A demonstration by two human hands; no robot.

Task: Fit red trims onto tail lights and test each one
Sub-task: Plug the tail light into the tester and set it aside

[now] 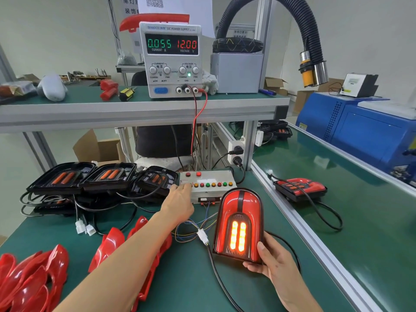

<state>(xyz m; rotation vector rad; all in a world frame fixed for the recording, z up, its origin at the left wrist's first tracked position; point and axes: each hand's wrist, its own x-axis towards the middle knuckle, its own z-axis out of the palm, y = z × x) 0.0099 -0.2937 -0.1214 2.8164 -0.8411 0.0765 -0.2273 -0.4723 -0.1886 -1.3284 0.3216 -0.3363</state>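
Green matting point(195, 278) covers the factory bench on which both hands are working. Nearest the viewer, the right hand point(273, 261) cups the bottom right corner of a tail light point(239, 224), thumb laid on its face and fingers curled beneath, propping it up so the lens faces the eyes; that seems to be the point, since two bars glow orange-red in its lower half. Its long axis runs away from the person, rounded end pointing at the switch box point(208, 185) and flat end in the palm. A red trim already sits on it. Just left of that hand a white plug point(202, 237) joins its cable to thin coloured wires running to the box. Further out, the left hand point(179, 200) reaches the box's left end, fingers bent over a button there, probably holding the circuit on for the test. Beyond it lie untrimmed lights point(90, 176) in a row; under its forearm, loose red trims point(33, 280). Above, a power supply point(172, 59) reads 12.00 volts.
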